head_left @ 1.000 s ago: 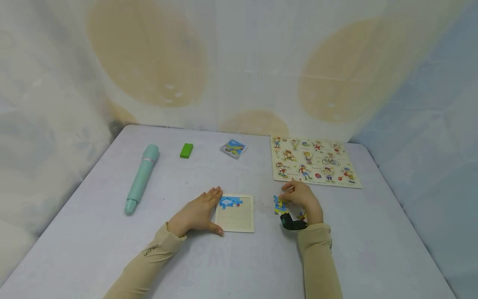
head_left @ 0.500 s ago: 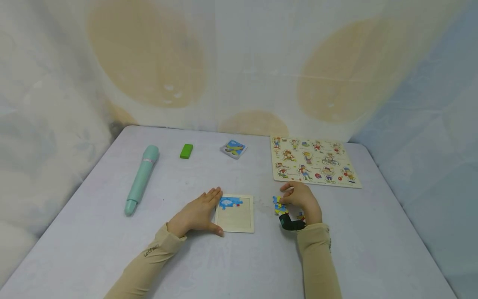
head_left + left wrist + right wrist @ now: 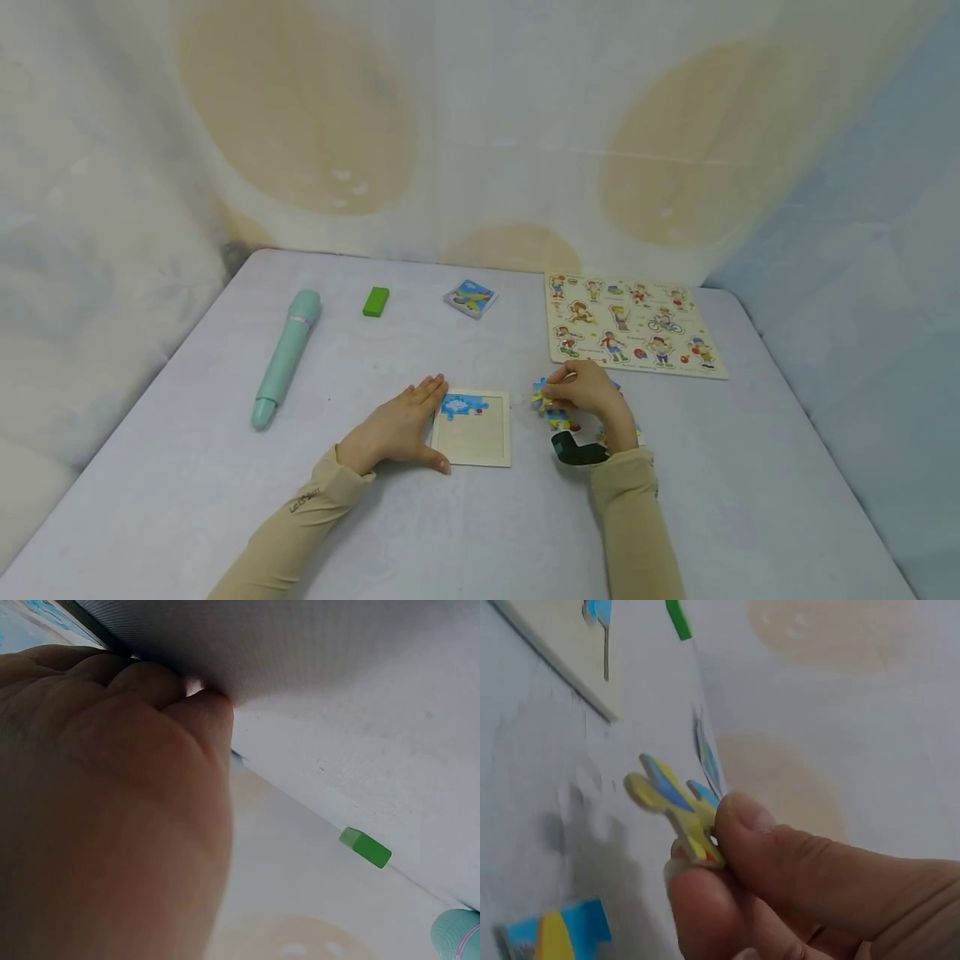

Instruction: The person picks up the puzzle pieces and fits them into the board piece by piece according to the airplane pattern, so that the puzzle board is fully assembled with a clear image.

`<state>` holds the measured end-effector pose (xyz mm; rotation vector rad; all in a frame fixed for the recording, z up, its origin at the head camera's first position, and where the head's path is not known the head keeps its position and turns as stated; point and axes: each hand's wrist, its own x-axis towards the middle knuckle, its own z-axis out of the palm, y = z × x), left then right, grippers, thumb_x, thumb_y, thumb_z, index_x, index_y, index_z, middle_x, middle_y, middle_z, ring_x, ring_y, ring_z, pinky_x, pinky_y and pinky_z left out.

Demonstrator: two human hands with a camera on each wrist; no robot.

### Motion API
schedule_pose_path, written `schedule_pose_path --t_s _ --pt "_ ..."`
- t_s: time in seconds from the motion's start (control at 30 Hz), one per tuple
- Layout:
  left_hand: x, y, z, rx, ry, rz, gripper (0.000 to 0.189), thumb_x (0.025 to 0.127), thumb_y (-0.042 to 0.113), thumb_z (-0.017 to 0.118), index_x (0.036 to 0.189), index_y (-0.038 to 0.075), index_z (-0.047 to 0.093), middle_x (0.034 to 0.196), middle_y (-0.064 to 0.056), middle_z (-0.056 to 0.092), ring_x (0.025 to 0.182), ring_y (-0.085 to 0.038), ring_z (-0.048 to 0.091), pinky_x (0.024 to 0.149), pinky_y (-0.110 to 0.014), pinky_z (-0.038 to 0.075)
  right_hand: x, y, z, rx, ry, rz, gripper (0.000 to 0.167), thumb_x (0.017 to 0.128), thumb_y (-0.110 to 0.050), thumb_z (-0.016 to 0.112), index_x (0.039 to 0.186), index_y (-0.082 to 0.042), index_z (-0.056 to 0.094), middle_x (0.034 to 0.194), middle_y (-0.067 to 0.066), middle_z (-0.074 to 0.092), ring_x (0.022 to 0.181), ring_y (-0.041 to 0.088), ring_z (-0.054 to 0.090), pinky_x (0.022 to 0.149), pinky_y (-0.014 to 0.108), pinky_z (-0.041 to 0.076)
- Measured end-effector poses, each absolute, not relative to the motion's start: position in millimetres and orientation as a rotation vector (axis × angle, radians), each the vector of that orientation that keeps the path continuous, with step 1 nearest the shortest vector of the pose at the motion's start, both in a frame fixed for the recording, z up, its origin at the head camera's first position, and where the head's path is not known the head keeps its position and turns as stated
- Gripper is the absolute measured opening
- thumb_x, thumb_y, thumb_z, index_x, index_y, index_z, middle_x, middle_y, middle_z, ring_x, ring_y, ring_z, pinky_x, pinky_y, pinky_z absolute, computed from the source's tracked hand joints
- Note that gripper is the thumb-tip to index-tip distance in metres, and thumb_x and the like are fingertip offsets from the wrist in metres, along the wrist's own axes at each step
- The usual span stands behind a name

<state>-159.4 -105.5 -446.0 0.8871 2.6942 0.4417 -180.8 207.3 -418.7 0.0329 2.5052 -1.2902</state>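
Pinching a puzzle piece [image 3: 676, 802] beside the tray [image 3: 480, 442]

The right hand [image 3: 588, 392] pinches the puzzle piece between its thumb and fingers, up off the tabletop [image 3: 450, 542]. In the head view, the piece is near the tray, out from it between two and three o'clock. The left hand [image 3: 397, 427] rests at the tray's nine o'clock side, its thumb spread wide from the other fingers.

The piece looks thin and stiff, like wood or thick card. It is probably very light and won't bend much. Its painted face may be a bit smooth, but a soft pinch should be enough. The little knobs could chip if they get pushed hard. A good place to hold it is one edge, front and back, just like now, so the other knobs stick out free.

In the right wrist view, the piece leans. It points from the thumb up toward ten or eleven o'clock, with a round yellow knob at its tip. Its long axis seems to run along that slant, but the fingers hide part of it, so I can't be sure.

A loose piece [image 3: 555, 930] lies at seven o'clock in that view. Joined sky pieces [image 3: 461, 405] sit in the tray's eleven o'clock corner.
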Motion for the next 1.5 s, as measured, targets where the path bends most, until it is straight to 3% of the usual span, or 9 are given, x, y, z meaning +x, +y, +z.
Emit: schedule_pose_path --t_s 0.37,0.6,1.5 --pt "-160.0 -104.6 -445.6 0.877 2.692 0.433 0.125 0.063 0.062 0.081 0.151 -0.004 0.024 0.16 -0.018 0.021 0.15 -0.032 0.018 0.122 -0.048 0.021 -180.8 154.2 -426.2 -0.15 2.302 -1.374 0.012 0.088 -0.01 0.068 0.091 0.002 0.064 0.069 0.002 0.069 0.055 0.008 0.062 0.052 0.02 0.051" --pt "-159.2 -104.6 -446.2 0.869 2.691 0.441 0.125 0.063 0.062 0.081 0.151 -0.004 0.023 0.16 -0.018 0.021 0.15 -0.032 0.018 0.122 -0.048 0.021 -178.5 135.3 -433.4 -0.185 2.264 -1.34 0.013 0.086 -0.009 0.071 0.086 0.0 0.061 0.067 0.004 0.069 0.053 0.009 0.062 0.05 0.02 0.051" --pt "-159.3 -104.4 -445.5 0.885 2.703 0.417 0.126 0.062 0.065 0.079 0.151 -0.004 0.023 0.16 -0.019 0.02 0.15 -0.033 0.018 0.121 -0.049 0.022 -169.6 108.2 -430.9 -0.169 2.46 -1.121 0.016 0.084 -0.013 0.074 0.077 -0.007 0.062 0.061 0.002 0.063 0.046 0.01 0.053 0.044 0.018 0.042"
